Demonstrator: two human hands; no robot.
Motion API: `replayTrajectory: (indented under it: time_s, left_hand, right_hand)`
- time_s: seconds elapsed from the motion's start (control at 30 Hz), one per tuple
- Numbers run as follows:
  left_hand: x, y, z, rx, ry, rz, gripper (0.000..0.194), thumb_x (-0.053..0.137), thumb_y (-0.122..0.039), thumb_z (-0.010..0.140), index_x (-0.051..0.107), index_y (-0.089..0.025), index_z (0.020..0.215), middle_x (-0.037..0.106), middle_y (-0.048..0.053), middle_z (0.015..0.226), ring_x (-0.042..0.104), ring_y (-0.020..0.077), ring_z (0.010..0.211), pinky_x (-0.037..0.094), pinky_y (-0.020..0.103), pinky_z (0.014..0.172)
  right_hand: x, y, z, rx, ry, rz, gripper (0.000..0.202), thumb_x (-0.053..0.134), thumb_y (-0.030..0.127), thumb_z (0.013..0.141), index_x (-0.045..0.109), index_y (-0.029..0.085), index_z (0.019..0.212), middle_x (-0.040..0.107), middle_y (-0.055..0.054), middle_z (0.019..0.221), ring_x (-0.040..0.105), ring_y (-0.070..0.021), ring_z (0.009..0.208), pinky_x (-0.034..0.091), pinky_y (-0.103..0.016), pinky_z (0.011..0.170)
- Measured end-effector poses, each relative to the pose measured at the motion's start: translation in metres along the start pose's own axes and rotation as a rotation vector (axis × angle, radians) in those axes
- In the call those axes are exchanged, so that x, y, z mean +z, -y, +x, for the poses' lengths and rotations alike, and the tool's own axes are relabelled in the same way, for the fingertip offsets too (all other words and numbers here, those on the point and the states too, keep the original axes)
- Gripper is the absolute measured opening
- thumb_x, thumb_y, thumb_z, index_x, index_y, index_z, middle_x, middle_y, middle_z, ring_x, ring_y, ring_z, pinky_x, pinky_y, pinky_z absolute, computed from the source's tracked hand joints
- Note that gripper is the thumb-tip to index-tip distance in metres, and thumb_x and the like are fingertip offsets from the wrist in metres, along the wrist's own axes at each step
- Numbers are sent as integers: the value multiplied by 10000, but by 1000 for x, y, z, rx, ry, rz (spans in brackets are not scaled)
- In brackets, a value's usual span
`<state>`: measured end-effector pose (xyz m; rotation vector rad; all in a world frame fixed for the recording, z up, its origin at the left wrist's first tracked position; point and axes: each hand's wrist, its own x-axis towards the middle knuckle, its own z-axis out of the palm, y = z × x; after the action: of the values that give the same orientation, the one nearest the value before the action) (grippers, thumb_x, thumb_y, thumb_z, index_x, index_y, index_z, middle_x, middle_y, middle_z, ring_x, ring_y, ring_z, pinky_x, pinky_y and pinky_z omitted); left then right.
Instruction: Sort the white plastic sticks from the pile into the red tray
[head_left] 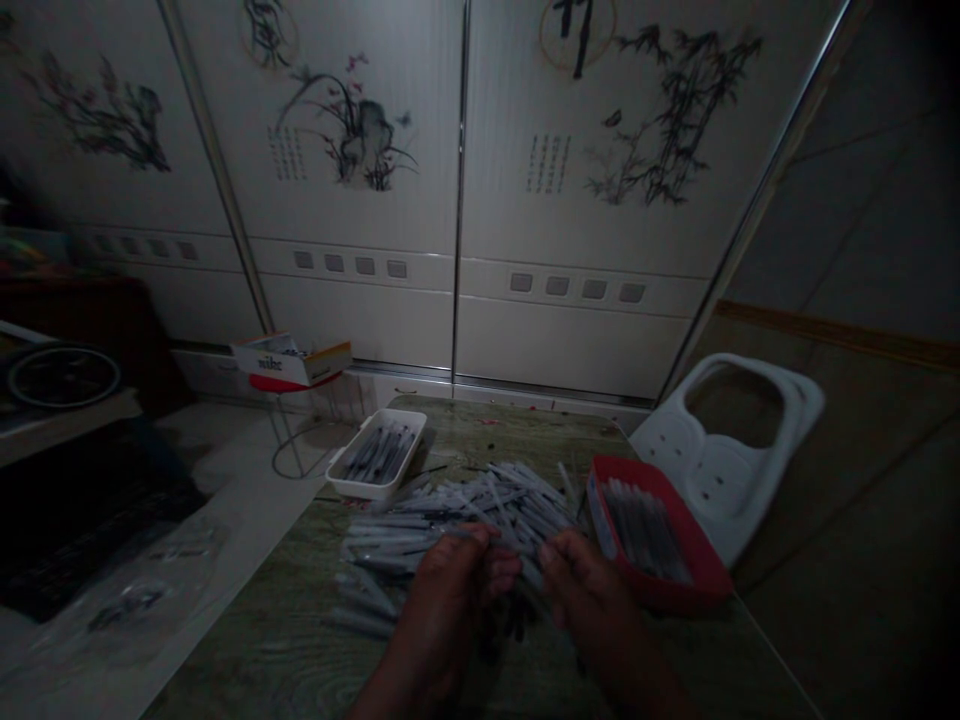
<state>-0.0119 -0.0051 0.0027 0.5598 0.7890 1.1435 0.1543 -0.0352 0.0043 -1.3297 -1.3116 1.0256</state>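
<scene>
Head view: over a pile of slim sticks (450,497) lying on the table (255,620), the left hand (454,580) and right hand (581,575) are hovering with bent fingers; I cannot tell whether either is gripping one. A white tray (365,490) is standing far left, a red basket (709,570) right.
</scene>
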Motion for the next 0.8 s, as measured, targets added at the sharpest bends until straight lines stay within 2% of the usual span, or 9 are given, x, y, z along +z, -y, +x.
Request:
replayTrajectory:
  time_s: [0.1,0.27,0.4,0.57,0.7,0.8]
  left_hand:
    - [1,0,-2,-4,17,15,216,683,-313,876,620,-146,997,738,108,838,724,196,770,561,292,731]
    - [2,-1,-2,-6,-23,29,201,666,-285,887,610,-138,1011,735,117,838,719,193,764,557,290,722]
    - [0,1,-1,-17,-1,13,223,671,-317,894,601,-151,1025,729,98,857,720,194,796,559,299,744]
    - [-2,2,1,-30,15,-8,231,718,-338,871,589,-166,958,705,41,799,697,148,743,545,252,711]
    - [-3,1,-1,-20,88,-9,229,730,-313,863,602,-170,989,735,60,897,716,161,798,554,271,768]
    - [-3,0,-3,-3,155,7,210,712,-297,879,616,-160,1006,751,104,1001,727,181,858,555,300,827]
  right_hand:
    - [0,0,-1,7,3,24,468,504,615,945,530,216,702,469,36,626,421,-132,568,319,-250,520]
    - [0,7,-3,60,-4,37,460,460,624,961,555,221,761,492,33,613,448,-136,547,330,-253,518]
    - [-2,10,-3,13,47,-15,408,475,589,968,525,225,790,463,55,609,444,-131,548,339,-244,520]
    - [-2,3,-3,-45,25,-109,408,450,571,982,518,224,779,464,40,672,454,-146,617,352,-252,554]
    - [0,-1,-1,-40,-30,-81,448,448,584,978,491,224,717,460,28,668,441,-153,629,360,-264,573]
    - [2,-2,0,31,-19,28,471,474,620,954,510,220,707,460,30,642,428,-143,585,352,-255,535]
